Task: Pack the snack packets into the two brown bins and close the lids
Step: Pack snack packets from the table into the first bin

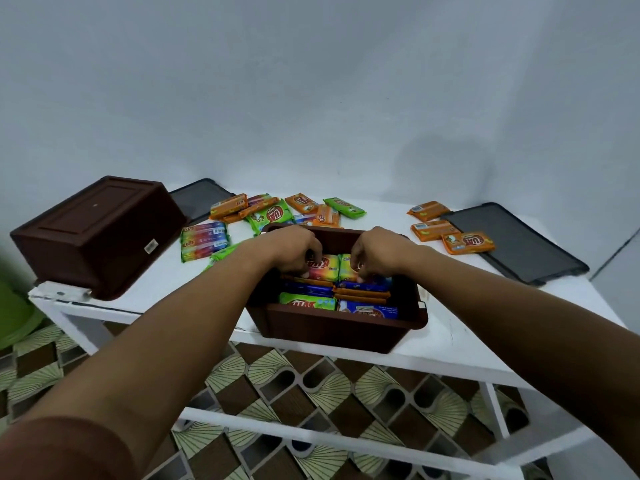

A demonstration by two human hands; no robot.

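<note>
Now rainbow pkt (323, 268) is pinched by left hand (298, 252), green pkt (346, 268) by right hand (379, 254), crosswise at far end of bin (332, 332).

**Both grips inside the open bin**

My left grip (298, 251) curls round a rainbow packet (323, 266) at the far end of the open brown bin (329, 332). My right grip (377, 252) pinches the green packet (345, 268) just beside it. Loose packets (277, 211) lie on the table (450, 344), near an upturned bin (100, 233).

Maroon sleeve (52, 452), L upper arm.
</note>
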